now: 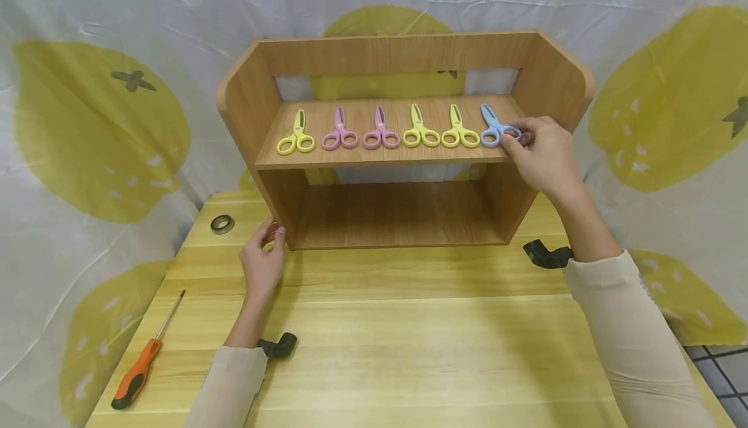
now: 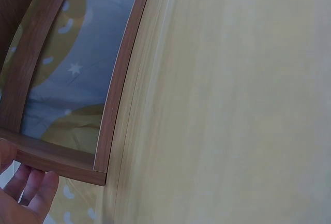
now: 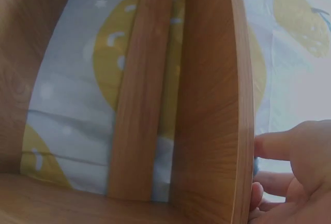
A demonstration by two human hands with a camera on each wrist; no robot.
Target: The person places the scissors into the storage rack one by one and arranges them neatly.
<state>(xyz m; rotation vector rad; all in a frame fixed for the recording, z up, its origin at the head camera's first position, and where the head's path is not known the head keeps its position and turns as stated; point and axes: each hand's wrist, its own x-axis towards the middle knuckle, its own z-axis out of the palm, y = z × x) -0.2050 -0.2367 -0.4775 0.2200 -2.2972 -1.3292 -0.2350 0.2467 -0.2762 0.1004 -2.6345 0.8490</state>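
Observation:
A small wooden shelf (image 1: 397,246) stands on the table, with a row of scissors on its upper board. From the left come yellow scissors (image 1: 297,134), two pink pairs, two more yellow pairs, then blue scissors (image 1: 492,126) at the right end. My right hand (image 1: 543,152) pinches the right handle ring of the blue scissors between thumb and fingers. In the right wrist view that hand (image 3: 305,172) appears beyond the board's edge, and the scissors are mostly hidden. My left hand (image 1: 264,262) holds the shelf's lower left side panel, thumb at the front edge (image 2: 57,164).
On the table's left lie a roll of dark tape (image 1: 222,224) and a screwdriver (image 1: 140,369) with an orange and black handle. A lemon-patterned cloth (image 1: 105,175) hangs behind and beside the table. The shelf's side panels (image 1: 561,90) rise at both ends of the row.

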